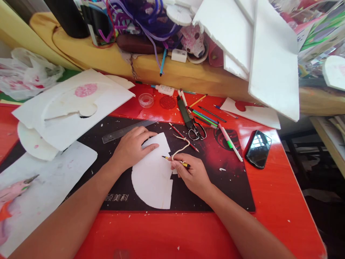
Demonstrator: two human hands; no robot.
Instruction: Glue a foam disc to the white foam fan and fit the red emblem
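A white fan-shaped piece lies on the black mat. My left hand rests on its upper left part, fingers apart, holding nothing. In my right hand, at the piece's right edge, is a thin yellow and black pencil-like tool whose dark tip points left over the white surface. A cream string curls up from my right fingers across a red pencil. Small white crumbs are scattered on the mat.
Behind my hands are a clear ruler, scissors, pens and a green-handled cutter. A phone lies at the right. White foam sheets stand at the left; a hot-glue gun is at the far left.
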